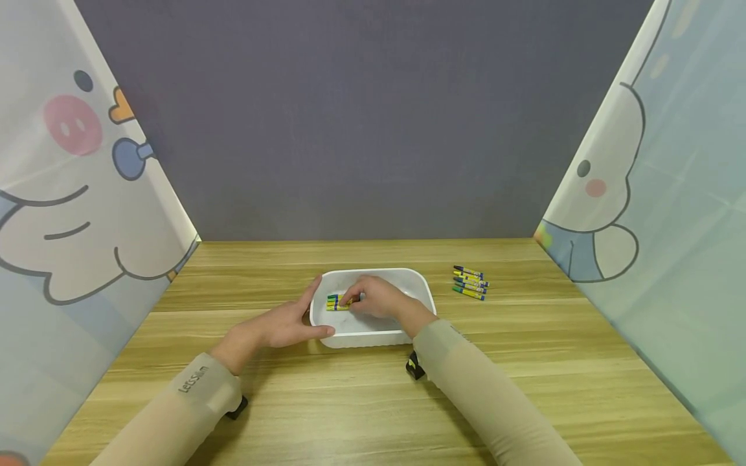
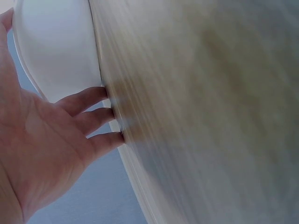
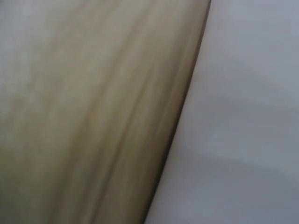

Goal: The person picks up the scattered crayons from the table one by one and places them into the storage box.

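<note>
A white plastic tray (image 1: 373, 338) sits on the table. My left hand (image 1: 288, 323) is spread about its left end, thumb and forefinger at the rim. The left wrist view shows that hand (image 2: 46, 135) with straight fingers, their tips low beside the tray's wall (image 2: 56, 46). Inside the tray, several crayons (image 1: 333, 304) in yellow and blue wrappers lie side by side at the left. My right hand (image 1: 377, 299) reaches in over them, its fingers curled and pinching a crayon at the row's right end, mostly hidden. The right wrist view shows only tray wall (image 3: 233, 121) and tabletop.
Several more crayons (image 1: 471, 283) lie in a loose group on the wooden table (image 1: 350, 395), right of the tray. A dark grey panel (image 1: 367, 123) stands behind the table. Cartoon-printed sheets (image 1: 76, 213) flank both sides.
</note>
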A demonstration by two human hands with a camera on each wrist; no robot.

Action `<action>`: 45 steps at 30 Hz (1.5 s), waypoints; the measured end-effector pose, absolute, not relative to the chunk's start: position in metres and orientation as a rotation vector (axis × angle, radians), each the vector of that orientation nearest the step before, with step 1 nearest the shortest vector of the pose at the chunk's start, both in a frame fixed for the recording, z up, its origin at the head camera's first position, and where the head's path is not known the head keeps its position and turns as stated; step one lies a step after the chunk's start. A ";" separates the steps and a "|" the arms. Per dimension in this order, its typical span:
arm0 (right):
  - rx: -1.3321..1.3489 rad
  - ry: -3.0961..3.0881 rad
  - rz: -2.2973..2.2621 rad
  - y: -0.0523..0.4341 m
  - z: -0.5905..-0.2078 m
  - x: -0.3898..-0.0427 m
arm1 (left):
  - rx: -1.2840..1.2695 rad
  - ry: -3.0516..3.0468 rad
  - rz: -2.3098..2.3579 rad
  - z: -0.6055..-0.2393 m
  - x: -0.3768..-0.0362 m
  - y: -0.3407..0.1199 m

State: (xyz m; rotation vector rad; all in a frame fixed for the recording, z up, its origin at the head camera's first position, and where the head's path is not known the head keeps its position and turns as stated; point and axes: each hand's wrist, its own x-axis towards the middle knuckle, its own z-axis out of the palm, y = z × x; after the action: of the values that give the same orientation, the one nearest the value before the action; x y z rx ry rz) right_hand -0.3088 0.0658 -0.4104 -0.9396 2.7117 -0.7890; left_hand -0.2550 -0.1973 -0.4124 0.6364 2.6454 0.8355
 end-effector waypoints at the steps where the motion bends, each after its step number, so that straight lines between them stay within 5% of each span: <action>1: -0.932 2.712 -0.788 0.066 -0.410 -0.309 | 0.637 2.646 0.838 -0.412 -0.255 -0.197; 16: -0.950 2.716 -0.919 0.090 -0.389 -0.309 | 0.640 2.647 0.845 -0.410 -0.253 -0.197; 25: -0.820 2.829 -1.048 0.166 -0.367 -0.304 | 0.635 2.647 0.856 -0.411 -0.254 -0.197; 36: -0.638 2.919 -0.898 0.285 -0.395 -0.309 | 0.635 2.632 0.879 -0.414 -0.254 -0.197; 45: -0.524 2.915 -0.759 0.320 -0.402 -0.306 | 0.638 2.636 0.880 -0.414 -0.254 -0.196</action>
State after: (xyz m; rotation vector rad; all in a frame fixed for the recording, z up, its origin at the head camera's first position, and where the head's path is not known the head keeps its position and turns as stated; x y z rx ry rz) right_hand -0.3063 0.3203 -0.4019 -0.5244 2.9146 -0.7594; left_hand -0.2545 -0.1964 -0.4143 0.6385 2.6361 0.8795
